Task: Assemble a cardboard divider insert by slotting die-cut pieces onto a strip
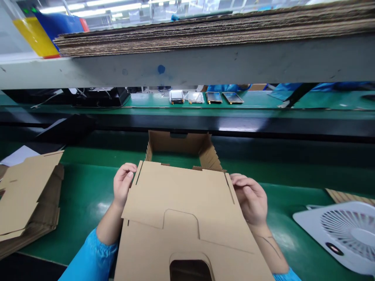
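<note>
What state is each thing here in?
Cardboard sheet: creased, slotted
Left fingers: curled at sheet's left edge
Right fingers: curled at sheet's right edge
Cardboard frame: standing, open-topped
Left cardboard: piled unevenly
Shelf cardboard: stacked flat
Fan: grille up; running unclear

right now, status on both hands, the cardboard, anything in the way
Left hand at left edge of cardboard, right hand at right edge. Cardboard creased, cutout showing. Frame just beyond, fan off right.
</note>
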The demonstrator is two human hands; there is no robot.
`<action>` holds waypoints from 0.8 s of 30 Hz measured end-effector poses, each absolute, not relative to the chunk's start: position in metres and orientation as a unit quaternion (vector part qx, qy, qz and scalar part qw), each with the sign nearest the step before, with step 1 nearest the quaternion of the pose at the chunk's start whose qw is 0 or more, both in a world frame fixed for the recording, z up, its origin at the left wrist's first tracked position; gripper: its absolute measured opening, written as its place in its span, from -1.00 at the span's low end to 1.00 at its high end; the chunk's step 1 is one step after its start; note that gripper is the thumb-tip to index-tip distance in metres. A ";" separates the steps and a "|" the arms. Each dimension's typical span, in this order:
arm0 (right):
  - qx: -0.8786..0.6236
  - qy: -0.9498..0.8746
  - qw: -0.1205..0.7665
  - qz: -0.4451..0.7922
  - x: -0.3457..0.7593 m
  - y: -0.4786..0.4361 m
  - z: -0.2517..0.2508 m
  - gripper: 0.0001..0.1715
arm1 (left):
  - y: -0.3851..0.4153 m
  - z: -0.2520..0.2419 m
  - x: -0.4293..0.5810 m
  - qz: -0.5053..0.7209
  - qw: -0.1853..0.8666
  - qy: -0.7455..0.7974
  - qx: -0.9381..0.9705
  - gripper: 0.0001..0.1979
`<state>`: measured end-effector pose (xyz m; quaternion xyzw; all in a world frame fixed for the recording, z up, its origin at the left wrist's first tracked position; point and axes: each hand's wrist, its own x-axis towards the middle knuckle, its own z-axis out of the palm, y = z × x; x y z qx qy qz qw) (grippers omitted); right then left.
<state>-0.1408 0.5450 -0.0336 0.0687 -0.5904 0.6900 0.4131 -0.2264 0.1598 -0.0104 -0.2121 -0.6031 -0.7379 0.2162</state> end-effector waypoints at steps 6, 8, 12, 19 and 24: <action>0.086 -0.634 0.421 0.643 -0.136 0.550 -0.033 -0.66 | 0.156 -0.006 -0.224 -0.678 0.239 -0.648 -0.252 -0.78; 0.080 -0.637 0.423 0.640 -0.134 0.550 -0.032 -0.69 | 0.154 -0.003 -0.223 -0.658 0.244 -0.665 -0.255 -0.76; 0.072 -0.637 0.418 0.643 -0.133 0.550 -0.030 -0.70 | 0.154 0.000 -0.223 -0.628 0.245 -0.683 -0.279 -0.74; 0.055 -0.635 0.433 0.637 -0.135 0.550 -0.030 -0.70 | 0.161 -0.002 -0.225 -0.684 0.238 -0.652 -0.224 -0.77; 0.034 -0.634 0.428 0.643 -0.132 0.548 -0.031 -0.52 | 0.162 -0.005 -0.228 -0.658 0.262 -0.679 -0.196 -0.66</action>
